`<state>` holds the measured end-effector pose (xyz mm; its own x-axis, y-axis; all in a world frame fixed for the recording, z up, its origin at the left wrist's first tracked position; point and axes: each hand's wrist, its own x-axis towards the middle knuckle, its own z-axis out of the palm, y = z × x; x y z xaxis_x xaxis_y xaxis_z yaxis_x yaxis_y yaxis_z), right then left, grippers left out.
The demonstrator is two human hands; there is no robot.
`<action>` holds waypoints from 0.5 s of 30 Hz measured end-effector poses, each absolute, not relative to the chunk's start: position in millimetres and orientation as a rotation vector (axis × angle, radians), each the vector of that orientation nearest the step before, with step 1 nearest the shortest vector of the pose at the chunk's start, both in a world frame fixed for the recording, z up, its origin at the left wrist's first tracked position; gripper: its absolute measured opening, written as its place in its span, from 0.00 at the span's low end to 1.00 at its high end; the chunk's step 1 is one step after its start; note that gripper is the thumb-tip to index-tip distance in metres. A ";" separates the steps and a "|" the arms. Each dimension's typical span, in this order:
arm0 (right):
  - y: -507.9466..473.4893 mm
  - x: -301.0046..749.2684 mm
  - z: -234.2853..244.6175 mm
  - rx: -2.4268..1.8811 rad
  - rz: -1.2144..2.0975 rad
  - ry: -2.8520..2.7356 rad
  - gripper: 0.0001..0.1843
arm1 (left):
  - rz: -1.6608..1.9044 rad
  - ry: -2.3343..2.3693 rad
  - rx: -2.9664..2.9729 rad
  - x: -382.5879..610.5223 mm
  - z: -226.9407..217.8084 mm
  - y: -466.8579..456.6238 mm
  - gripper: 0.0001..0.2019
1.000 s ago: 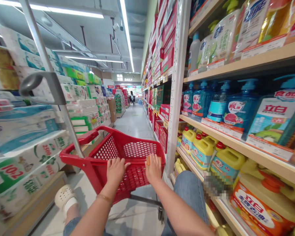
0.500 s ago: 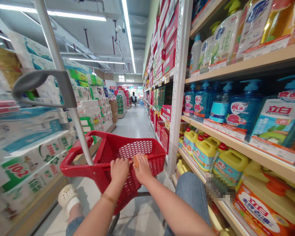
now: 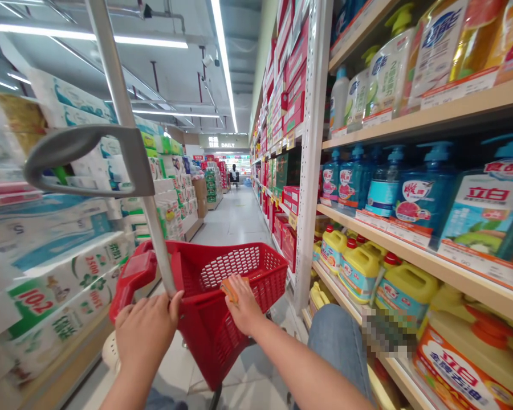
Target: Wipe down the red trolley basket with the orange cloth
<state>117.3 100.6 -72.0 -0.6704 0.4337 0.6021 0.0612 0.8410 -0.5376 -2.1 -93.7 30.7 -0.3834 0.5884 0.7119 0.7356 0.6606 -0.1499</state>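
A red plastic shopping basket (image 3: 243, 273) on wheels stands in the aisle in front of me. My right hand (image 3: 241, 304) rests on its near rim, closed on a small orange object (image 3: 231, 287). My left hand (image 3: 147, 330) is at the lower end of the basket's grey metal pull handle pole (image 3: 130, 136), its fingers curled round the pole by the red side handle (image 3: 132, 273). My knee in blue jeans (image 3: 337, 336) shows to the right of the basket.
Shelves on the right hold blue pump bottles (image 3: 414, 188) and yellow jugs (image 3: 357, 267). Stacked tissue packs (image 3: 60, 267) line the left. The aisle floor (image 3: 235, 213) runs ahead to a seated person (image 3: 234, 173) far off.
My left hand left the basket rim and moved left to the pole. The basket turned and came closer. My right hand slid left along the rim with the orange object.
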 end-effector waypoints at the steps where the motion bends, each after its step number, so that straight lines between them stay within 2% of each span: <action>1: 97.5 117.4 -71.5 -0.320 0.640 -2.246 0.29 | -0.185 -2.134 -1.024 0.4 33.8 -94.9 0.23; 4: 103.7 117.5 -70.2 -0.369 0.644 -2.209 0.27 | -0.137 -2.181 -1.184 -0.8 43.7 -100.3 0.25; 8: 116.1 114.8 -62.7 -0.576 0.623 -2.177 0.26 | -0.330 -2.012 -1.604 -23.7 46.3 -110.9 0.18; 11: 102.3 114.9 -50.7 -0.524 0.675 -2.200 0.25 | -0.479 -1.880 -1.520 -33.1 38.7 -108.8 0.18; 15: 80.6 119.7 -35.2 -0.228 0.708 -2.212 0.25 | -0.494 -1.917 -1.252 -18.1 31.2 -95.3 0.22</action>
